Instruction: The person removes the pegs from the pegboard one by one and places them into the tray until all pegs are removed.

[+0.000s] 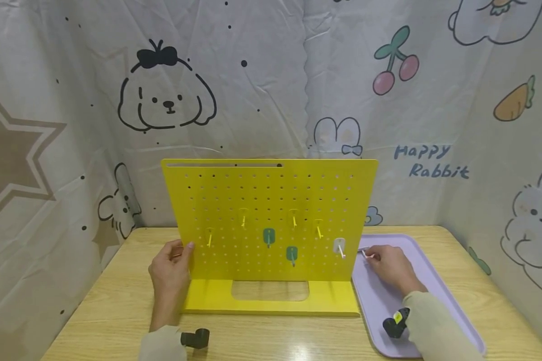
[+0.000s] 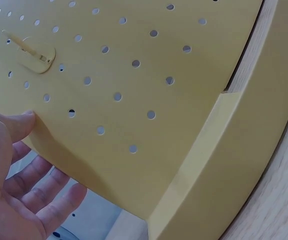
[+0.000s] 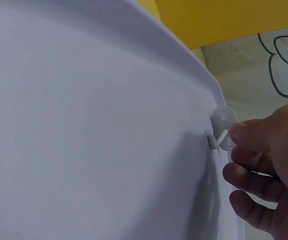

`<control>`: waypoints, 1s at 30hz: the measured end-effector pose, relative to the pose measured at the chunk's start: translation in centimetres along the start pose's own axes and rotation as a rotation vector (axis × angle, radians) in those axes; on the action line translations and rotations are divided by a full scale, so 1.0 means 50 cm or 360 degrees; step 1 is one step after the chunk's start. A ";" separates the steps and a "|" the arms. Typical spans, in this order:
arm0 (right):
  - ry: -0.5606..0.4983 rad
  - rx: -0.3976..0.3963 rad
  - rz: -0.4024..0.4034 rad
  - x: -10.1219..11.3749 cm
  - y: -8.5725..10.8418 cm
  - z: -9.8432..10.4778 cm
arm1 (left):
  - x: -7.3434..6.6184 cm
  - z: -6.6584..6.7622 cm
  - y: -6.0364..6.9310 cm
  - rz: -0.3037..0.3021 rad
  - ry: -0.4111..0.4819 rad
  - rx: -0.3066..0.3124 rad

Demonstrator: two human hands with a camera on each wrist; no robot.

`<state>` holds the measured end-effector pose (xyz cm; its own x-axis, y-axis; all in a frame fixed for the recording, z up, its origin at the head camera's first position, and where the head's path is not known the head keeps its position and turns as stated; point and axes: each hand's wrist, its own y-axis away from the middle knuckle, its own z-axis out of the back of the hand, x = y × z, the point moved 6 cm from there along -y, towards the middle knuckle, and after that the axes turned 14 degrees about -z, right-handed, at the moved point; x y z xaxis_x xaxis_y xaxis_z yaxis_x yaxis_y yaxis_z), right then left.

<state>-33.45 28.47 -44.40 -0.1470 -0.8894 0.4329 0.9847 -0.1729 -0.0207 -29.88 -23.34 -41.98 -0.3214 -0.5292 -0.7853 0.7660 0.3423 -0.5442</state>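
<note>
A yellow pegboard point(image 1: 226, 188) stands upright on its yellow base. My left hand point(image 1: 169, 271) grips the board's left edge, thumb on the front face and fingers at the edge; in the left wrist view a yellow hook point(image 2: 36, 56) sits near that thumb. Over the far left part of a lavender tray point(image 1: 424, 301), my right hand point(image 1: 393, 265) pinches a small white hook point(image 3: 224, 119) between thumb and finger. On the board sit several yellow hooks point(image 1: 244, 218), two green hooks point(image 1: 269, 236) and a white hook point(image 1: 339, 245) near the right edge.
The tray lies on the wooden table point(image 1: 104, 311), close to the board's right side. A printed cloth point(image 1: 262, 100) hangs behind and along both sides. Black wrist mounts point(image 1: 196, 339) show beside both sleeves. The board's base has a rectangular cutout.
</note>
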 end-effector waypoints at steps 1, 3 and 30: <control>-0.0013 0.0002 0.0001 0.001 0.001 0.002 | 0.000 0.000 0.000 -0.0003 0.0001 -0.0001; -0.0041 -0.0002 -0.0002 0.003 0.001 0.009 | 0.000 0.001 0.000 0.0000 0.0004 -0.0008; -0.0539 -0.0196 -0.0046 0.062 0.103 0.125 | -0.001 0.000 0.000 -0.0008 0.0004 0.0025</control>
<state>-28.24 27.48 -37.52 -0.1149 -0.6962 0.7086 0.9589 -0.2640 -0.1039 -29.83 -23.31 -41.94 -0.3266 -0.5287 -0.7834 0.7732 0.3273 -0.5432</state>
